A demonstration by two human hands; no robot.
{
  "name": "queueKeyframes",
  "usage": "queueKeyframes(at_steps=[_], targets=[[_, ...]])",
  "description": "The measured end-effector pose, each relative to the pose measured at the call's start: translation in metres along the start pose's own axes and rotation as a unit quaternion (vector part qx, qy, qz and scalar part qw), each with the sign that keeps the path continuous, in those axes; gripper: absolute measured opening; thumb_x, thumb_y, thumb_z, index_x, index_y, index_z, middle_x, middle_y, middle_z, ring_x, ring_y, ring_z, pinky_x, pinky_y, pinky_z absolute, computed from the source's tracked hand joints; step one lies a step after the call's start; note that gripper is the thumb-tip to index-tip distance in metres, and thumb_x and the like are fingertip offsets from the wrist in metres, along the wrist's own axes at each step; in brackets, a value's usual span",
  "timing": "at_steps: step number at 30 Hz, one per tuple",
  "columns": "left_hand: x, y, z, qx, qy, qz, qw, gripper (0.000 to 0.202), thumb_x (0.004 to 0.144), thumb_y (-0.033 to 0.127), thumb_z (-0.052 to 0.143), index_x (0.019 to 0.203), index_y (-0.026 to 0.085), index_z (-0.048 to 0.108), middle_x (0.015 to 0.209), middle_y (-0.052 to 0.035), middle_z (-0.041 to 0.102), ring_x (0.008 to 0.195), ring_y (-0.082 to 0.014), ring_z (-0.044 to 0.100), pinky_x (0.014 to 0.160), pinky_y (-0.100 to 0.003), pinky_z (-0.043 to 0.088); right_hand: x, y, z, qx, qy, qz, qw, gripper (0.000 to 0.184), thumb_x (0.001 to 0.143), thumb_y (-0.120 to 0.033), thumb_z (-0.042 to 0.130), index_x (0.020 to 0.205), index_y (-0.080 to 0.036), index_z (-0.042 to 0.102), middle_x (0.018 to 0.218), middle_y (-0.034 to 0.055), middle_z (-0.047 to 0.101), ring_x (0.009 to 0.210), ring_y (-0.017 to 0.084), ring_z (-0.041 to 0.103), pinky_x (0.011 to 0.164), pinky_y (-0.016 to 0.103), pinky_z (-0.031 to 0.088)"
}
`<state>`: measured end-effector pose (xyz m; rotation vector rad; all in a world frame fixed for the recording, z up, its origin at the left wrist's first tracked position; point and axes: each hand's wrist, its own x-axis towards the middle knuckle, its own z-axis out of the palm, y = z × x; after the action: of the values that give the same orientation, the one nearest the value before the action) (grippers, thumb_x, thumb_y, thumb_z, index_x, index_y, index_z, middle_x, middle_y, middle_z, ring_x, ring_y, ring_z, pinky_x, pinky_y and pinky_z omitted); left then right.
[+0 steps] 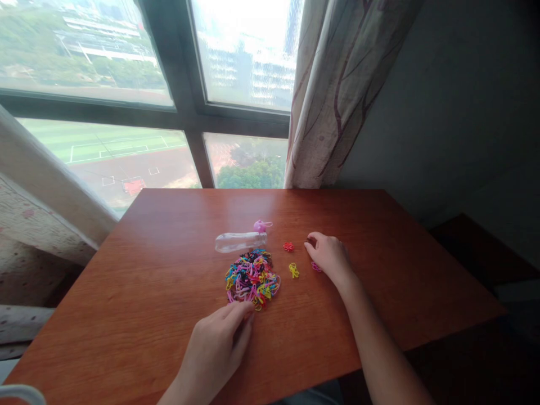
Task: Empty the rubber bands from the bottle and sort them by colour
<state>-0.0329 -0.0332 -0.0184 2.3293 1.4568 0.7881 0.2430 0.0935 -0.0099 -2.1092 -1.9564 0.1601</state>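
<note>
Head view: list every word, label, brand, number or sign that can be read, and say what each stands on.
No readable text anywhere.
Colorful loops, clear container, pink piece, table: no lettering visible.
Buildings through the window: too blurred to tell whether they carry signs.
Field: white line markings, no legible words or numbers.

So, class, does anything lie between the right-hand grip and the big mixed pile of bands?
Yes: the small yellow bunch lies on the table between the right-hand grip and the mixed pile. The red bunch sits nearer the window in that gap. Both look low, so probably easily reached over.
</note>
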Motion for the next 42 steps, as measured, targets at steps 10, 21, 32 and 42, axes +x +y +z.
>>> queueKeyframes(at_steps=[10,21,32,42], targets=[[0.000,0.002,0.001,0.007,-0.017,-0.007,1.000,0.018,0.091,0.019,0.045,0.095,0.024,0.062,0.084,-0.0008,0.073,0.070,-0.0164,0.070,0.060,-0.024,0.051,-0.004,0.006,0.001,0.000,0.016,-0.012,1.000,0.017,0.086,-0.028,0.058,0.094,-0.026,0.073,0.075,0.0016,0.071,0.066,0.016,0.064,0.054,0.025,0.033],[0.000,0.002,0.001,0.009,-0.021,-0.007,1.000,0.019,0.091,0.019,0.044,0.093,0.024,0.063,0.084,-0.0013,0.073,0.069,-0.0162,0.070,0.061,-0.023,0.051,-0.010,0.013,-0.006,0.001,-0.001,-0.037,0.999,0.019,0.084,-0.027,0.060,0.098,-0.027,0.072,0.071,0.0000,0.069,0.064,0.016,0.062,0.054,0.025,0.032],[-0.001,0.002,0.000,0.009,-0.015,-0.007,1.000,0.019,0.091,0.018,0.045,0.095,0.024,0.063,0.088,-0.0012,0.074,0.073,-0.0169,0.071,0.063,-0.024,0.053,-0.053,-0.013,-0.005,0.129,0.034,-0.074,0.988,0.020,0.087,-0.029,0.054,0.097,-0.022,0.070,0.059,-0.0014,0.060,0.057,0.016,0.057,0.059,0.025,0.036],[0.002,0.003,0.005,0.072,-0.026,-0.008,0.997,0.019,0.093,0.021,0.046,0.098,0.023,0.065,0.089,-0.0027,0.075,0.072,-0.0202,0.072,0.062,-0.028,0.055,-0.110,-0.054,0.011,0.213,-0.056,-0.138,0.966,0.016,0.088,-0.019,0.053,0.087,-0.024,0.068,0.071,-0.0008,0.068,0.064,0.015,0.060,0.062,0.024,0.037]])
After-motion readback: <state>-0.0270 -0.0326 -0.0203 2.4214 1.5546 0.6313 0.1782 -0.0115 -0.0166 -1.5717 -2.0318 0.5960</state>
